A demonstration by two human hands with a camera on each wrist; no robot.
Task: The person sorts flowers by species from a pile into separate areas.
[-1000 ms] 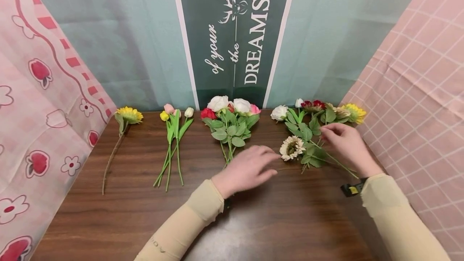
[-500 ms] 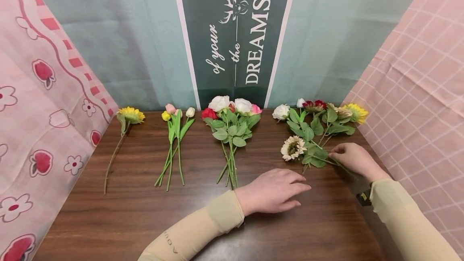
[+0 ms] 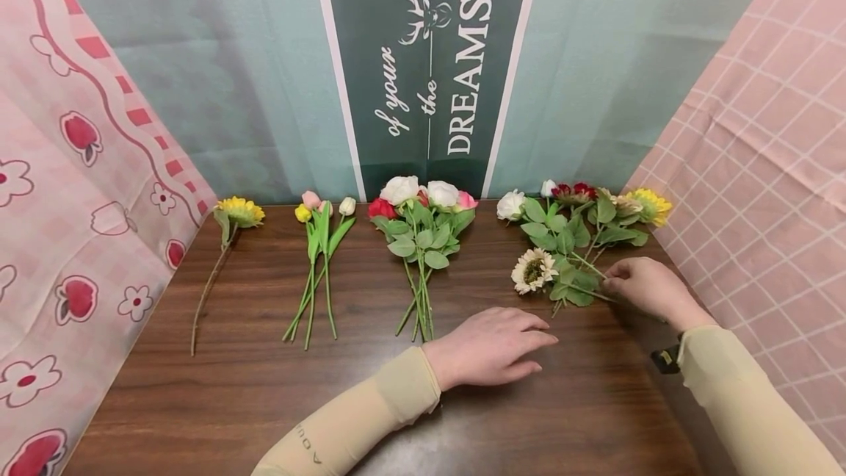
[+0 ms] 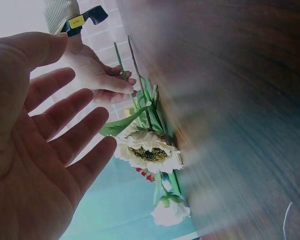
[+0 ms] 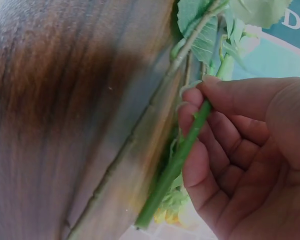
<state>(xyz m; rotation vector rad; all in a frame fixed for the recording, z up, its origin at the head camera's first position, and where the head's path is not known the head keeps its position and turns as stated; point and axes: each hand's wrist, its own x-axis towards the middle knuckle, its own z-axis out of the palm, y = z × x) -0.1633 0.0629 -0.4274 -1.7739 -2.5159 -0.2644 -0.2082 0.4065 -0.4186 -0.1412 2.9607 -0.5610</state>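
- At your far left hangs a pink cloth (image 3: 79, 226) printed with apples and flowers.
- Just beside it, one yellow sunflower (image 3: 241, 211) lies on the brown counter (image 3: 264, 402), its head toward the back edge and its thin stem toward you.
- Next come the tulips (image 3: 320, 230), with yellow, pink and white heads; their green stems cross.
- Behind the counter, a teal backdrop (image 3: 251, 94) carries a dark panel (image 3: 390, 28) lettered "of your the DREAMS".
- In the middle lie the roses (image 3: 423, 219), white, red and pink, leafy, with stems crossing near you.
- Your left hand (image 3: 492, 347) is over the counter in front of the roses, palm down, holding nothing; its fingers (image 4: 82, 131) are released and spread.
- To the right of the roses is a mixed group: a white rose (image 3: 510, 206), a white tulip (image 3: 548, 188), dark red flowers (image 3: 575, 193) and a second yellow sunflower (image 3: 651, 208) along the back, with a cream sunflower (image 3: 534, 271) nearer you.
- Your right hand (image 3: 651, 285) is at the near right of that group, its fingers (image 5: 195, 165) grasping a green stem (image 5: 170, 172); you cannot tell from here which bloom it carries. A thinner brownish stem (image 5: 122, 152) runs beside it, outside your grasp.
- A black strap (image 3: 666, 358) shows under your right wrist.
- At your far right stands a pink checked cloth (image 3: 760, 204).
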